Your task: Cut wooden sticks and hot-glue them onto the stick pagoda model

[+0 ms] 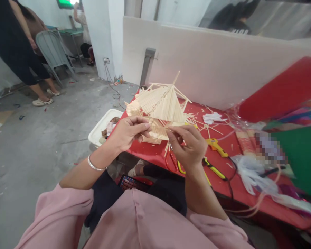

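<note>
A model made of thin wooden sticks (160,103), with a sloped roof-like top, is held up above the near edge of a red table (155,154). My left hand (128,133) grips its lower left side, fingers curled round the sticks. My right hand (189,145) pinches its lower right edge with thumb and fingers pressed together. A silver bangle (94,166) sits on my left wrist. Both arms come out of pink sleeves.
On the table lie red-handled scissors (172,160), a yellow glue gun (216,146), yellow-handled pliers (214,169), loose sticks and coloured paper at the right. A white tray (100,133) stands on the floor at left. People and a grey chair (53,52) are at the far left.
</note>
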`<state>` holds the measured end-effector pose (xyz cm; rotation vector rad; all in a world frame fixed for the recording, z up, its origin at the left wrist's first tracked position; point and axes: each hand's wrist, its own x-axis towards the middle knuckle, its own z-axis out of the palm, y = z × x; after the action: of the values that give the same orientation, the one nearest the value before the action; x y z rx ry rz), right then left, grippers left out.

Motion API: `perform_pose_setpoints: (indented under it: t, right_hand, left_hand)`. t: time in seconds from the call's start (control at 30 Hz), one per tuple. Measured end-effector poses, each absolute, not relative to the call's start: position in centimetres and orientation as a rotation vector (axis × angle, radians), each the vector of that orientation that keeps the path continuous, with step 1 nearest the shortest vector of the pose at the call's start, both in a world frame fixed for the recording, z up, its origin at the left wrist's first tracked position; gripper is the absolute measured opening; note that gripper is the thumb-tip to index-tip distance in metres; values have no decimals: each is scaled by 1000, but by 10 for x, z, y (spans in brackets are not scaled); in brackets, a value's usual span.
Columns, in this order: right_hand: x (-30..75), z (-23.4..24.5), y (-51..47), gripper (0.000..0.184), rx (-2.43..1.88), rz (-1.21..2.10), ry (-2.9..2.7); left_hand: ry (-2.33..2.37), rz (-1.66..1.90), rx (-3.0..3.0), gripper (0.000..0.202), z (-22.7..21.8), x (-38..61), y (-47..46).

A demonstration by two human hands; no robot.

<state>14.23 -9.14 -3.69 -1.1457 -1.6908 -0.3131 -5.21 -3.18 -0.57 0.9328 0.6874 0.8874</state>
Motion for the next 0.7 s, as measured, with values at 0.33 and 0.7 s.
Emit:
perform_pose_setpoints:
  t: [0.33, 0.7]
  right_hand:
    - [215, -95, -137, 28, -1812, 41, -1583]
    - [314, -145, -203, 43, -2588, 19, -1201]
  left_hand:
    - [470, 631, 865, 31, -26, 24, -82]
    - [615, 612, 830, 32, -50, 61, -94]
